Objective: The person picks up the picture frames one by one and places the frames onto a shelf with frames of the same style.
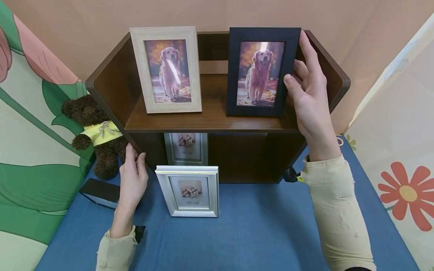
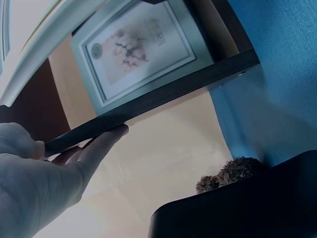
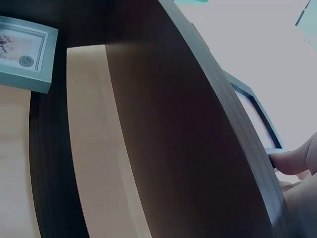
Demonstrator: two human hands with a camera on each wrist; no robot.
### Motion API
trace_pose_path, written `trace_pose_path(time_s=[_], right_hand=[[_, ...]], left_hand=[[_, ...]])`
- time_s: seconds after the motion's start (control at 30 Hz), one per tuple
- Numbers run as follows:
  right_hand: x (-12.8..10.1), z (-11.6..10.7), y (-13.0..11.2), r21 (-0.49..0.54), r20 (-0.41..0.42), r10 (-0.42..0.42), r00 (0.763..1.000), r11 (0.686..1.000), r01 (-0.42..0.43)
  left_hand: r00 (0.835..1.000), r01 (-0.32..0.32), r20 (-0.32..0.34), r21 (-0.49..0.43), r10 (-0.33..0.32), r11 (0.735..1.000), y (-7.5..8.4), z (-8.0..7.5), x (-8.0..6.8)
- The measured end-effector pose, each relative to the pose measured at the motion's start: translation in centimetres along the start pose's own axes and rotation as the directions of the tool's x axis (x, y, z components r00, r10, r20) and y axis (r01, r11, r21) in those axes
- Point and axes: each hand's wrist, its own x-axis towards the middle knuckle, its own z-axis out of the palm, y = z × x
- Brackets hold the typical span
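In the head view my right hand (image 1: 313, 99) grips the right edge of a black photo frame (image 1: 289, 56) with a golden retriever picture. That frame stands on the upper board of a dark brown wooden shelf (image 1: 213, 122). To its left on the same board is a cream photo frame (image 1: 196, 75) with a similar dog picture. My left hand (image 1: 133, 180) pinches the front edge of the shelf's left side panel, thumb inside and fingers outside in the left wrist view. In the right wrist view only part of the right hand (image 3: 297, 168) shows at the frame's edge.
A silver-white photo frame (image 1: 215, 199) stands on the blue cloth (image 1: 244, 237) before the shelf; a grey-green frame (image 1: 204, 148) stands in the lower compartment. Left of the shelf are a brown teddy bear (image 1: 105, 130) in a yellow top and a dark box (image 1: 101, 191).
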Motion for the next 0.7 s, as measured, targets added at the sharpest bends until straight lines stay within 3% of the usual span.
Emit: trace_pose_path(time_s=[0.37,0.57,0.7], right_hand=[[0.15,-0.11,0.19,-0.119,0.01,0.045,0.999,0.992,-0.043],[0.1,0.0,0.31,-0.168,-0.034,0.024,0.999,0.985,-0.029],[-0.52,0.04,0.42,-0.138,-0.062,-0.022,0.998,0.99,0.013]], left_hand=[[1.0,0.002,0.003,0.002,-0.002,1.0,0.21,-0.19,-0.12],[1.0,0.0,0.003,-0.003,0.0,1.0,0.19,-0.18,-0.09],[1.0,-0.001,0.005,-0.004,0.001,1.0,0.14,-0.16,-0.05]])
